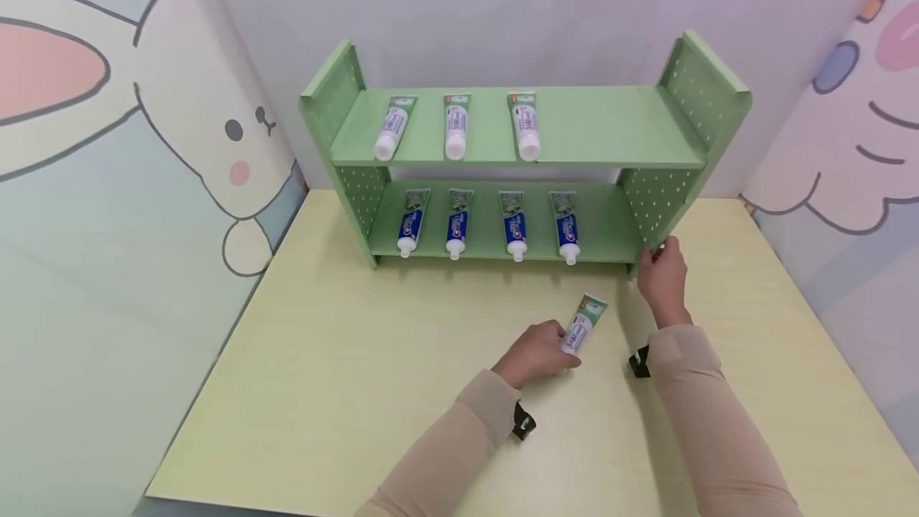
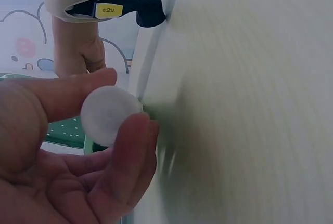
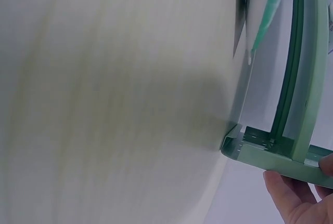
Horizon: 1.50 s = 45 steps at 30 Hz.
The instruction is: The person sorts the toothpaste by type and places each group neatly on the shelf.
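My left hand (image 1: 538,353) pinches a white and green toothpaste tube (image 1: 583,321) by its cap end, in front of the shelf's right half. In the left wrist view the round white cap (image 2: 106,115) sits between thumb and fingers, close to the tabletop. The tube's flat green end points away toward the shelf. My right hand (image 1: 664,282) grips the lower front edge of the right side panel of a green two-tier shelf (image 1: 610,126). In the right wrist view, the right hand's fingers (image 3: 283,195) lie against that panel's outer side.
Three white and green tubes, one being a toothpaste tube (image 1: 456,126), lie on the upper tier, left to middle. Several blue and green tubes, including a Crest tube (image 1: 412,222), lie on the lower tier. The shelf stands on a pale yellow table (image 1: 323,389) against the wall.
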Each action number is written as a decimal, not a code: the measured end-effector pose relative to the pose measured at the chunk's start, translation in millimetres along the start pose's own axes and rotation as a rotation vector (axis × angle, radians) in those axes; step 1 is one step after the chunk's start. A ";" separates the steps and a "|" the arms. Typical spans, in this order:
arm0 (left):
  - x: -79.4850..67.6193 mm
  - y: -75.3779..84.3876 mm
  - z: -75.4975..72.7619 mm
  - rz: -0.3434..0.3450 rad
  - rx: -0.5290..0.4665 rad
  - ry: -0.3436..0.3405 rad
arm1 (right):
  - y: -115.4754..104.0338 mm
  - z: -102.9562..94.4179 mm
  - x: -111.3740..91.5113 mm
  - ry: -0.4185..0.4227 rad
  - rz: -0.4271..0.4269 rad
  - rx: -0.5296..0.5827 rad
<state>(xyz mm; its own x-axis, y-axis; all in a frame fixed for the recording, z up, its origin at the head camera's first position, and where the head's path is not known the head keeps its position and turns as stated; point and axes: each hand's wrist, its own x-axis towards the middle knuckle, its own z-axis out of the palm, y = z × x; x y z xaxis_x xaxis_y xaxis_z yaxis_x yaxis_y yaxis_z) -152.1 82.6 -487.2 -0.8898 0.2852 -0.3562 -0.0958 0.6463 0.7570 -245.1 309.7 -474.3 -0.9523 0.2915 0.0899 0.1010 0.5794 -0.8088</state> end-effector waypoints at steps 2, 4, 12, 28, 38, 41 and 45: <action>-2.1 -0.5 -2.1 -0.016 -0.051 0.003 | -0.6 1.0 0.2 -0.003 0.002 -0.003; -4.5 0.2 -5.2 -0.027 -0.090 0.006 | -1.2 1.5 0.5 -0.007 0.006 -0.002; -17.5 14.7 -21.1 0.027 -0.120 0.007 | -0.6 1.4 -0.6 0.019 -0.005 -0.007; -32.5 37.0 -44.9 0.125 -0.126 0.021 | 2.5 0.7 -1.8 0.048 -0.031 -0.031; -43.8 58.8 -63.9 0.232 -0.140 0.048 | 3.3 2.2 -0.7 0.073 -0.032 -0.042; -45.9 65.0 -69.4 0.257 -0.132 0.054 | 3.1 2.2 0.0 0.075 -0.022 -0.036; -49.6 72.9 -75.8 0.291 -0.126 0.049 | 2.8 2.4 0.4 0.078 -0.018 -0.035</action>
<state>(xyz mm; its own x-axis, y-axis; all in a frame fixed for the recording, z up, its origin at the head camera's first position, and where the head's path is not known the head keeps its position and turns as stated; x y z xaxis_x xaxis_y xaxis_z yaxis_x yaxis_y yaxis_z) -148.8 61.9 -372.8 -0.9080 0.4091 -0.0902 0.1144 0.4493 0.8860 -245.9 309.6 -477.8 -0.9289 0.3385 0.1501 0.0954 0.6106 -0.7861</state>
